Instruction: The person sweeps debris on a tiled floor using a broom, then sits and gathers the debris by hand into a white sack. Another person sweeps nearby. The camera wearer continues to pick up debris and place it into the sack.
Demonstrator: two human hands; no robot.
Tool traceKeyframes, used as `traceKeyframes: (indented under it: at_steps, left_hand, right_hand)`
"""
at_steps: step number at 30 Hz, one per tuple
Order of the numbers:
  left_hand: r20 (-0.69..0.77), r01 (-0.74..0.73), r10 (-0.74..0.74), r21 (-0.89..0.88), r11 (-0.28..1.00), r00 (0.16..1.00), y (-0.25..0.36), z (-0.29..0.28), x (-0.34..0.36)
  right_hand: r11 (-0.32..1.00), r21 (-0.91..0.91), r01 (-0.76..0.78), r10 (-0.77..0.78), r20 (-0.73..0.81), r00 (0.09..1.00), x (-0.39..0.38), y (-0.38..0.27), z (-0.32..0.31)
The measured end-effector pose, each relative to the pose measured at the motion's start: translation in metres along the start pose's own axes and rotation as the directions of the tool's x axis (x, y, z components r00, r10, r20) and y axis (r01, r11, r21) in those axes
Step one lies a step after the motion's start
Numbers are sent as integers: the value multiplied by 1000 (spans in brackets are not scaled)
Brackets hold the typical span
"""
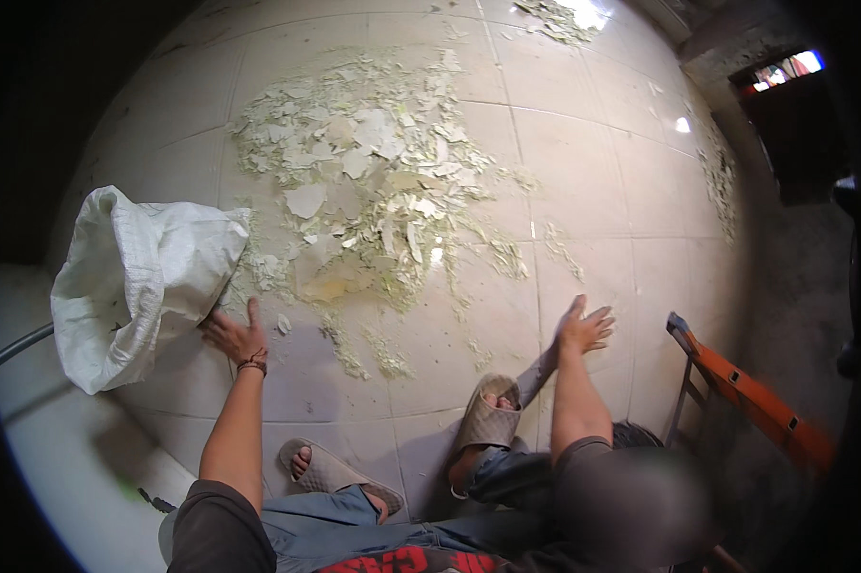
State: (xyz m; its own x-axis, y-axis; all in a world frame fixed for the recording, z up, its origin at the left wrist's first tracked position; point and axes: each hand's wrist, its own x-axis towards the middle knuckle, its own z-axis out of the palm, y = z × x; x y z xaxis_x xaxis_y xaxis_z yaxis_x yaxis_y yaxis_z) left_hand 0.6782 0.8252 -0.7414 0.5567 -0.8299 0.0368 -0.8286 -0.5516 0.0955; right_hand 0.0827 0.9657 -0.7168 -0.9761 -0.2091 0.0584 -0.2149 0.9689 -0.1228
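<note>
A broad heap of pale paint-like flakes and chips [354, 162] is spread over the tiled floor ahead of me. To its left a white woven sack [187, 244] lies on its side, its mouth rolled back and facing left. My left hand [235, 334], with a dark bracelet at the wrist, is beside the sack's lower edge. Its thumb and fingers are apart, and I cannot tell whether the fingertips touch the sack. On the other side, my right hand [586, 329] is low over the tiles with its fingers spread and nothing in them.
An orange ladder-like frame [745, 387] lies at the right. More flakes [559, 21] are scattered at the far end, and others [717, 177] line the right edge. My slippered feet [340, 473] are between my arms. A dark bar [20, 346] runs behind the sack.
</note>
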Motion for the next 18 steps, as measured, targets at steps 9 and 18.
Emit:
traceKeyframes:
  at_steps: [9, 18]
  left_hand:
    - [-93, -354, 349, -422, 835, 933, 118, 6, -15]
    - [-294, -452, 345, -627, 635, 891, 152, -9, -14]
  right_hand:
    - [392, 460, 797, -896, -8, 445, -64, -194, 12]
    - [399, 557, 729, -797, -182, 576, -79, -263, 11]
